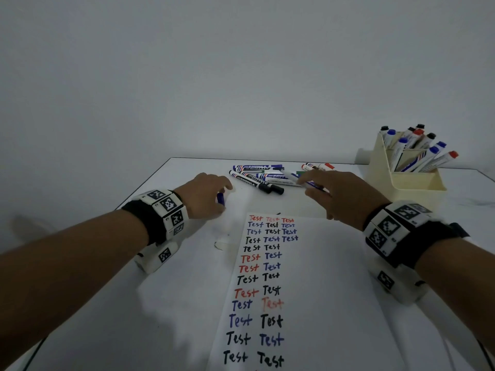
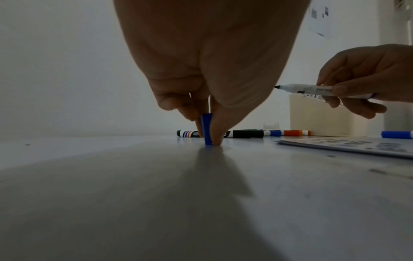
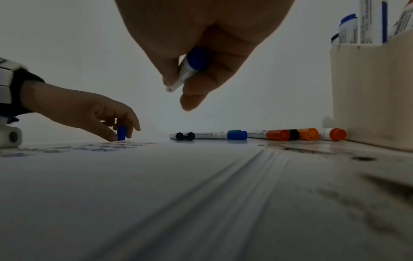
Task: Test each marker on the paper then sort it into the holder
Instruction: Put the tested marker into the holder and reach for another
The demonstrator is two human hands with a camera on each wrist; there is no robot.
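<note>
My left hand (image 1: 211, 195) pinches a blue marker cap (image 2: 207, 129) between thumb and fingers, the cap standing upright on the table (image 1: 166, 303) left of the paper (image 1: 308, 290); the cap (image 3: 121, 133) also shows from the right wrist. My right hand (image 1: 334, 192) grips an uncapped white marker (image 2: 312, 90) with a blue end (image 3: 196, 59), its tip pointing left, held above the table beyond the paper's far edge. The paper carries rows of "Test" in red, blue and black. A cream holder (image 1: 407, 180) at the far right has several markers standing in it.
Several capped markers (image 1: 257, 178), blue, black, red and green, lie loose on the table beyond the paper. The holder (image 3: 371, 95) stands close on the right of my right hand. A wall rises behind the table's far edge.
</note>
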